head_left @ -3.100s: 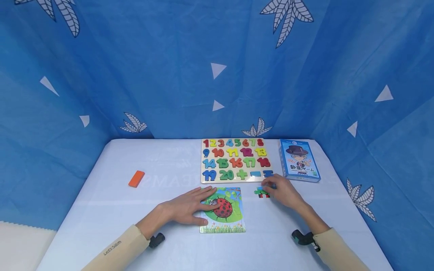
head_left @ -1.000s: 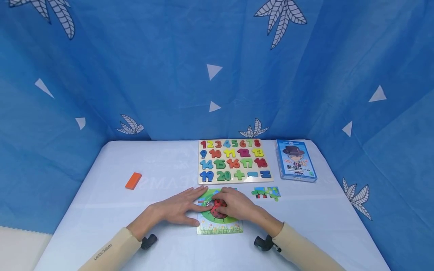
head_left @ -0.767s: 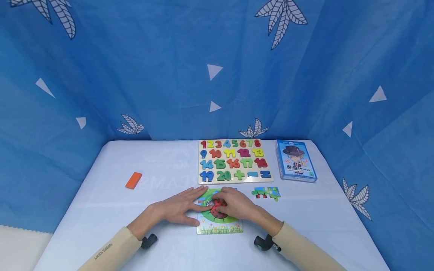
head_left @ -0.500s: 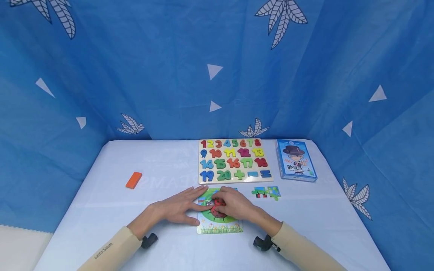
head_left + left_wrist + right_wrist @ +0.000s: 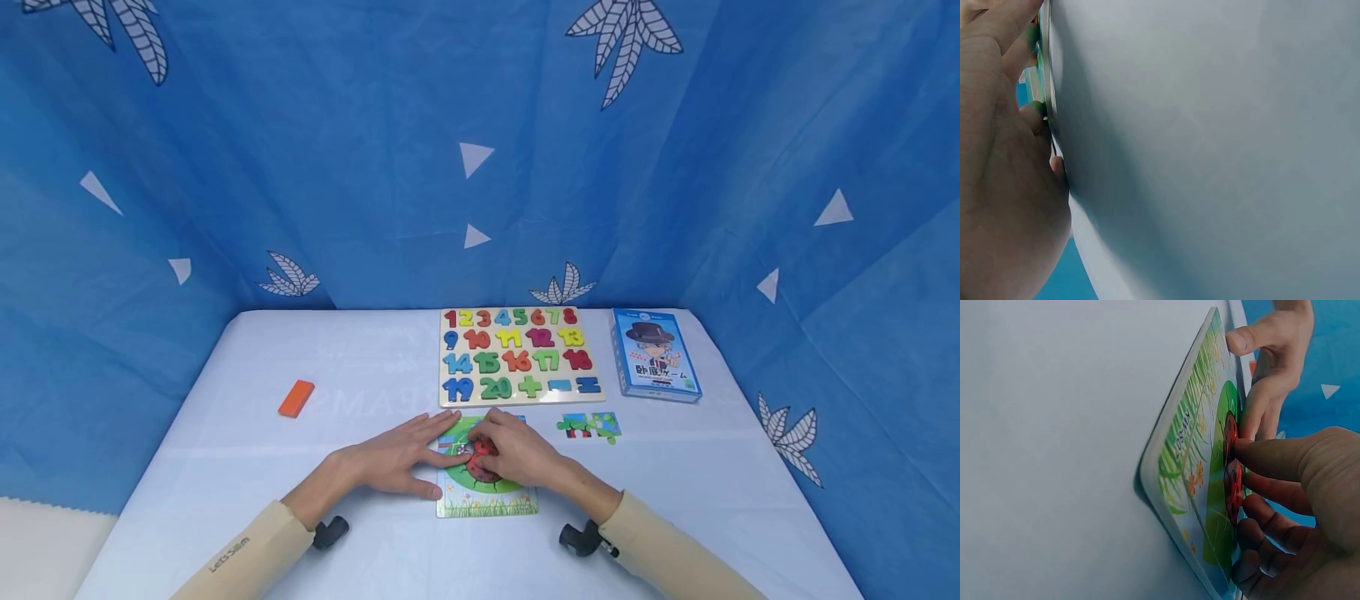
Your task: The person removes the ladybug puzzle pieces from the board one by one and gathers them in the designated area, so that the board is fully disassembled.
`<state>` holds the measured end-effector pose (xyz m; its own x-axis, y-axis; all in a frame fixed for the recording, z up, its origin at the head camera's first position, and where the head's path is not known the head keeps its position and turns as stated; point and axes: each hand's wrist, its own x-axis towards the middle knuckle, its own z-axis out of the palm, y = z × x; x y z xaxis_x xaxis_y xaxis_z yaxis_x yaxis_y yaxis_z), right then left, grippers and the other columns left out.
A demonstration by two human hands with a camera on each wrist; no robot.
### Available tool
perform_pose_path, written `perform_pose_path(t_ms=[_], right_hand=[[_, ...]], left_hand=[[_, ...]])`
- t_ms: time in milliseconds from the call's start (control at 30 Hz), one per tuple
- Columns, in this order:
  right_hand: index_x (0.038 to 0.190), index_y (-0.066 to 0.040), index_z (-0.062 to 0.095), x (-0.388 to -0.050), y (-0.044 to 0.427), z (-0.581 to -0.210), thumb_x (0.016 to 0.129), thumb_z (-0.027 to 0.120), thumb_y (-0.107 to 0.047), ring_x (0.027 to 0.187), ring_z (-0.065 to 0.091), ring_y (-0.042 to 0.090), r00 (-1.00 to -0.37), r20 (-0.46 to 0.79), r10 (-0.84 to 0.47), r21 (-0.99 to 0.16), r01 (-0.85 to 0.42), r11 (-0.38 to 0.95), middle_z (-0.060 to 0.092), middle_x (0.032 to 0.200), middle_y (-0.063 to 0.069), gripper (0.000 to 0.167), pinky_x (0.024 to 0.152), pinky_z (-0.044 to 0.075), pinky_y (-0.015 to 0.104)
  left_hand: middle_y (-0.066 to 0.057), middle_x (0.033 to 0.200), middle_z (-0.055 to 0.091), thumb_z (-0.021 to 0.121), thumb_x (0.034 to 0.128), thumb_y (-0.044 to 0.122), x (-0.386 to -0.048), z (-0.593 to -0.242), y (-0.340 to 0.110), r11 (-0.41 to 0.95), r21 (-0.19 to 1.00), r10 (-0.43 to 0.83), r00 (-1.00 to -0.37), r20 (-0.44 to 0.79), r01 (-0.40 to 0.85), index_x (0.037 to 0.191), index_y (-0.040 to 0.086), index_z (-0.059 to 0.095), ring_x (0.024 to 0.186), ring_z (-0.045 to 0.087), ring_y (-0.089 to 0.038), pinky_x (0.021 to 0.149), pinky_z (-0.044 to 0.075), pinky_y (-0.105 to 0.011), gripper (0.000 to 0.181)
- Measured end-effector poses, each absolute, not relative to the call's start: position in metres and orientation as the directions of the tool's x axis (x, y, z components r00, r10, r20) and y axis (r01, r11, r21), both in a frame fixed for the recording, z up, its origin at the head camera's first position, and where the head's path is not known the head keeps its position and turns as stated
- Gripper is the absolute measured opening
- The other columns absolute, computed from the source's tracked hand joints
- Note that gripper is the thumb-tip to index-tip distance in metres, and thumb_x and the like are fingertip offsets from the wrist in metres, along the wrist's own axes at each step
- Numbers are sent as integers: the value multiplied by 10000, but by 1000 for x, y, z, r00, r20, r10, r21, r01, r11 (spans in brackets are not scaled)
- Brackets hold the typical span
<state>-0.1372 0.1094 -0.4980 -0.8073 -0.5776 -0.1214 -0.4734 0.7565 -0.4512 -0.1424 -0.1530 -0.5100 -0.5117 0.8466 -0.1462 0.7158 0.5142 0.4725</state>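
A square ladybug jigsaw puzzle (image 5: 491, 505) lies flat near the table's middle. My left hand (image 5: 392, 460) rests across its left side with straight, spread fingers. Over the ladybug, my right hand (image 5: 521, 454) has curled fingers and thumb pinching at a puzzle piece (image 5: 1231, 478), which still sits level with the picture. Most of that piece is hidden by the fingers in the head view. Right of the puzzle lie two loose puzzle pieces (image 5: 604, 424), side by side. The left wrist view shows mainly my palm and the table.
Behind the puzzle is a wooden number board (image 5: 522, 408) with coloured numerals. A blue game box (image 5: 657, 357) stands at the back right, and an orange block (image 5: 296, 399) lies at the left. Blue cloth (image 5: 375, 167) hangs round the white table (image 5: 360, 550).
From the loose pieces at the right, my right hand has come left onto the ladybug; two loose pieces now show there. Over the last second both hands have stayed nearly still.
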Motion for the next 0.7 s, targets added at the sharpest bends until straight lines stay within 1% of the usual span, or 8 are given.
perform_pose_path(t_ms=[133,300,433,567,633,700], right_hand=[[1216,-209,712,-137,109,-498,903,767,-328,892,504,48,-807,-124,-577,-454,-471,757,561,1065,-85,339,803,473,249],[1214,-217,710,-137,110,-499,898,773,-316,914,502,58,-808,-115,-578,-452,-475,755,557,1093,-83,337,799,469,243],[1203,-222,715,-136,110,-499,890,781,-303,980,506,87,-808,-95,-581,-452,-485,748,532,1184,-61,330,812,476,257],[1195,-211,719,-136,110,-498,891,778,-291,1122,525,136,-804,-79,-589,-451,-498,741,516,1321,-39,320,934,509,339],[1196,-207,718,-136,109,-498,893,776,-287,1199,522,154,-802,-82,-592,-452,-499,739,519,1371,-40,318,1010,495,388],[1201,-210,716,-136,109,-497,895,775,-287,1254,511,160,-801,-91,-591,-454,-495,741,522,1402,-47,321,1057,474,414]], left_hand=[[-49,1700,77,594,924,632,-143,-509,-153,512,475,848,-510,-146,715,1504,383,439,1566,25,-251,1232,149,-559,650],[-49,1700,82,603,920,627,-142,-509,-154,510,478,848,-513,-137,715,1492,381,454,1566,33,-250,1231,152,-557,640],[-53,1701,77,611,914,630,-142,-509,-154,512,479,845,-517,-133,713,1483,393,461,1566,38,-243,1230,158,-558,634],[-62,1700,78,614,910,633,-142,-509,-153,512,474,845,-520,-126,717,1478,406,464,1564,50,-245,1225,170,-567,630],[-62,1698,84,615,908,636,-142,-509,-153,512,473,845,-521,-124,717,1477,412,464,1563,58,-248,1223,174,-570,629],[-58,1697,92,614,906,640,-142,-509,-154,513,471,843,-523,-123,717,1476,423,460,1562,65,-251,1222,176,-572,629]])
